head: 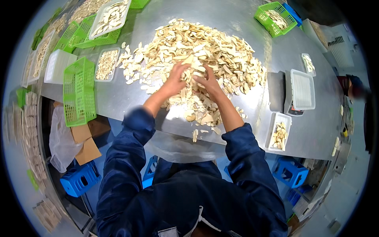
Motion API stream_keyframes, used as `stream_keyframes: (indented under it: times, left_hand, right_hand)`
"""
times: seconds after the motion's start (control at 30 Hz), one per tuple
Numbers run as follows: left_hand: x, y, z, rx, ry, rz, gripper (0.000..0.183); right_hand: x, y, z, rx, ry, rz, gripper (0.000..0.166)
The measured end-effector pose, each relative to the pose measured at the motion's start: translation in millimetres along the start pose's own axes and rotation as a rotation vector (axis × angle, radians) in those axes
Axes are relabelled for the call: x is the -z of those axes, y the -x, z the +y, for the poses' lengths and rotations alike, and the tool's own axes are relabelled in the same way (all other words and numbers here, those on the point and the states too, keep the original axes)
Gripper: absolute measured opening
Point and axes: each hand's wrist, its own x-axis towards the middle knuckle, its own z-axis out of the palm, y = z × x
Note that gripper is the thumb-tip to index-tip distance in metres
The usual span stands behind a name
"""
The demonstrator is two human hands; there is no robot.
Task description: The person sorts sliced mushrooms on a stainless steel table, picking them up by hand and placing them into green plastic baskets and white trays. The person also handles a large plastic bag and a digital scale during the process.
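Observation:
A wide heap of pale dried slices (234, 56), possibly mushroom, lies on the stainless steel table (201, 9). My left hand (176, 79) reaches into the middle of the heap, its fingers bent over the slices. Facing it, my right hand (209, 81) has thumb and fingers spread among the slices. Some slices lie between the two hands; whether either hand grips any cannot be told. Smaller broken pieces (207, 118) are scattered nearer the table's front edge, between my forearms.
At left are a green plastic basket (79, 91), a tray of small pieces (107, 64) and stacked clear trays (59, 66). At right, a tray (302, 89) sits on a scale (291, 111), near a tray of slices (279, 131). Another person (352, 86) is at far right.

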Motion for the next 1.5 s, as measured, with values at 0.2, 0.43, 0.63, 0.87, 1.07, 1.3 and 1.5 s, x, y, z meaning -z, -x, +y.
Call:
stream_keyframes:
  times: [0.2, 0.43, 0.63, 0.87, 1.07, 1.3, 1.5]
  left_hand:
    - [-33.2, 25.9, 48.9, -0.105, -0.069, 0.062, 0.075]
    - [-31.4, 59.2, 90.0, -0.081, 0.004, 0.074, 0.079]
    - [0.8, 147.6, 58.3, 0.059, -0.154, 0.500, 0.067]
    - [-0.8, 281.9, -21.4, 0.758, -0.363, 0.605, 0.091]
    - [-37.2, 308.8, -45.0, 1.092, 0.154, 0.731, 0.098]
    - [-54.5, 303.6, -35.5, 0.852, -0.128, 0.769, 0.099]
    - [-72.5, 307.8, -24.4, 0.781, -0.075, 0.699, 0.093]
  right_hand:
    - [-1.0, 19.6, -8.3, -0.072, -0.171, 0.045, 0.085]
    - [16.2, 17.6, 18.0, -0.033, -0.338, 0.102, 0.060]
    - [37.7, 28.9, 34.3, -0.008, -0.307, 0.212, 0.039]
    - [49.1, 57.2, 59.4, 0.026, -0.196, 0.075, 0.034]
    - [-6.4, 116.1, 46.3, -0.015, -0.161, -0.127, 0.036]
    - [-63.6, 159.5, 84.9, 0.295, 0.561, -0.461, 0.041]
    - [-66.5, 171.8, 121.5, 0.587, 0.949, -0.552, 0.047]
